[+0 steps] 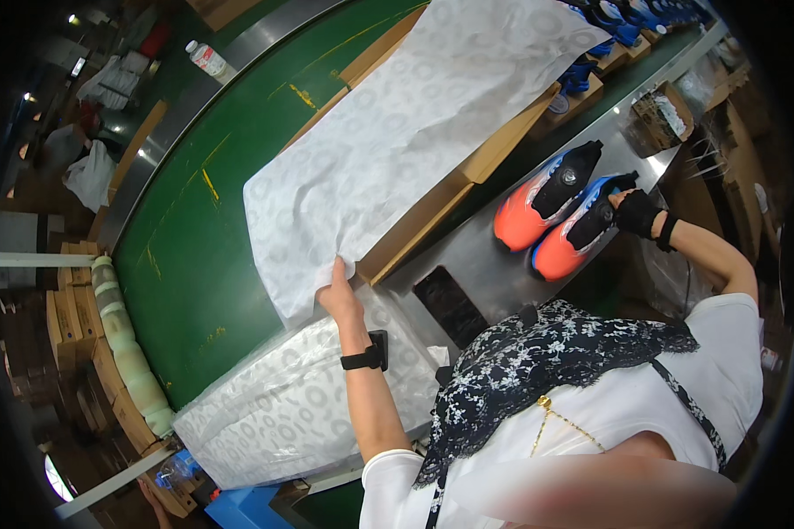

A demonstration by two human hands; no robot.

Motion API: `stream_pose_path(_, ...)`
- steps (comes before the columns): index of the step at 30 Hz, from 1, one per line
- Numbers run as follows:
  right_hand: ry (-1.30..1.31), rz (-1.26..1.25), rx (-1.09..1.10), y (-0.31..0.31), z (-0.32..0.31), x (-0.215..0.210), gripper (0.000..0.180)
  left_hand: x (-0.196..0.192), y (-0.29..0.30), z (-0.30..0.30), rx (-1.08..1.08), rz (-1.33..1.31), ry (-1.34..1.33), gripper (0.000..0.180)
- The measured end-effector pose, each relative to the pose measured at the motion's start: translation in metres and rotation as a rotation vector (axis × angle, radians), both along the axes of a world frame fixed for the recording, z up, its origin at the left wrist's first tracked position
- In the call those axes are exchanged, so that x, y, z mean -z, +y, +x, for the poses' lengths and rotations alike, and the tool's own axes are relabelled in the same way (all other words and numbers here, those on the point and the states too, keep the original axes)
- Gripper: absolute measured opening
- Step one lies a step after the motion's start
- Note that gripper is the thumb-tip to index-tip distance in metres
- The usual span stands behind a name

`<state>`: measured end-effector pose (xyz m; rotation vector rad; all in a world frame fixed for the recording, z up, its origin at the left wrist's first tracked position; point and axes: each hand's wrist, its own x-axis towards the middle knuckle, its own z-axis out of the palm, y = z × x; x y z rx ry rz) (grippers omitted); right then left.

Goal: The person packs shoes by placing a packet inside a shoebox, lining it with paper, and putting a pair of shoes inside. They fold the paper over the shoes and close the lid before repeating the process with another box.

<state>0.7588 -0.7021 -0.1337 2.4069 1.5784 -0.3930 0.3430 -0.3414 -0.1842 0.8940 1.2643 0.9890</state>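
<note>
A large sheet of patterned white tissue paper [370,132] lies spread over an open cardboard box [419,225]. My left hand [340,295] pinches the sheet's near corner between thumb and fingers. On the metal ledge at the right stands a pair of orange and blue sneakers, the left one [525,216] beside the right one [563,251]. My right hand [637,214], in a black fingerless glove, is closed at the heel opening of the right sneaker; its fingertips are partly hidden.
A plastic-wrapped stack of tissue paper [282,423] lies near my left forearm. A dark phone-like slab [450,304] rests on the metal ledge [512,282]. Green conveyor belt [185,291] curves along the left, with a bottle [210,62] beyond it. More blue shoes [622,26] stand at the far right.
</note>
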Motion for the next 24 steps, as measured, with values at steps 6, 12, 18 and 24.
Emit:
stream_pose_path(6, 0.579, 0.097, -0.195, 0.118, -0.078, -0.13, 0.03, -0.012, -0.001, -0.008, -0.033, -0.095, 0.043, 0.039)
stream_pose_path(12, 1.258, 0.388, 0.393, 0.239, -0.13, -0.142, 0.04, -0.027, -0.015, 0.003, 0.146, 0.498, 0.754, 0.026)
stream_pose_path(18, 0.986, 0.667, 0.299, 0.345, -0.172, -0.006, 0.041, -0.032, -0.029, 0.032, 0.134, 0.73, 0.796, 0.022)
stream_pose_path(24, 0.735, 0.531, -0.408, 0.323, -0.188, 0.017, 0.03, -0.089, -0.022, 0.067, 0.987, 1.01, 1.057, 0.019)
